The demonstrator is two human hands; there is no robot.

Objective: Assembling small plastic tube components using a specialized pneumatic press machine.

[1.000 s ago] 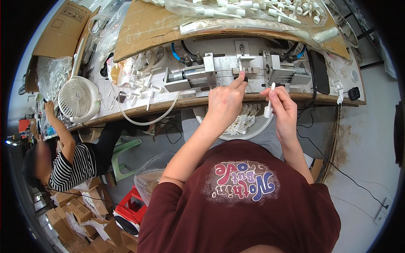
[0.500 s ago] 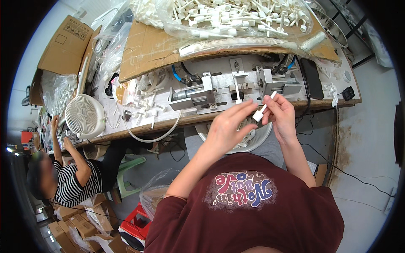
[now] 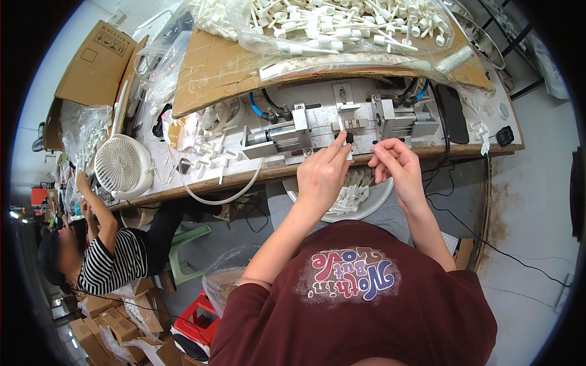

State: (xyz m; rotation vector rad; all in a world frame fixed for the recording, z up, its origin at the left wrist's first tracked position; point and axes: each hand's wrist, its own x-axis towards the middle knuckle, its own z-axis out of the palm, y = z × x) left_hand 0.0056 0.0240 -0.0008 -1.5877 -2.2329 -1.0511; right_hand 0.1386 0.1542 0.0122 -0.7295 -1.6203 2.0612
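My left hand reaches over the bench edge, its fingers together at the middle of a metal clamping fixture. They are closed on a white plastic stem with a cap that lies in the fixture; the fingers cover part of it. My right hand hovers just right of it, in front of the right-hand cylinder block. Its fingers are loosely curled and parted, with nothing visible in them. Below both hands, a white basin on my lap holds several similar white pieces.
A cardboard sheet at the back carries a heap of white capped stems. Loose white pieces and a white fan are to the left. A black phone lies right. A co-worker in stripes sits far left.
My left hand has moved forward onto the fixture. The white capped stem that my right hand held is no longer visible in its fingers; that hand has come down slightly.
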